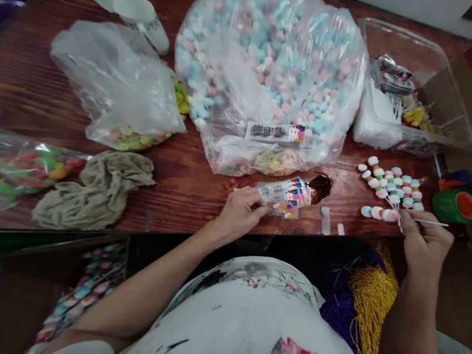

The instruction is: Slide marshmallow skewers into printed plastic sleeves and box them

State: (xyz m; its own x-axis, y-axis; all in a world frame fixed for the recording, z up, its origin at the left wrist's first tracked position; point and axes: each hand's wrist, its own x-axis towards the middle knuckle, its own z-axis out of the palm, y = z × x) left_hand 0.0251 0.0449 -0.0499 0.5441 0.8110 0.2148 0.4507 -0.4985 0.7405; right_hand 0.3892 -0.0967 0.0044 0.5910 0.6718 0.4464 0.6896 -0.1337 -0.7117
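At the table's front edge, my left hand [242, 210] has its thumb and fingers pinched at the left end of some small clear printed bags [288, 197]. A bundle of gold twist ties [320, 188] lies just right of the bags. Off to the right, my right hand [425, 244] is closed on the white stick of a marshmallow skewer [379, 213], whose pastel pieces point left. Behind that skewer, several other marshmallow skewers [394, 186] lie fanned out, their sticks meeting near my fingertips.
A large bag of marshmallows [272, 52] fills the table's middle. Candy bags [116, 88], a crumpled cloth [99, 189] and a cup [141, 21] are to the left. At right are a clear bin [456, 127] and green tape [454, 203]. A box of wrapped skewers [83, 296] sits below.
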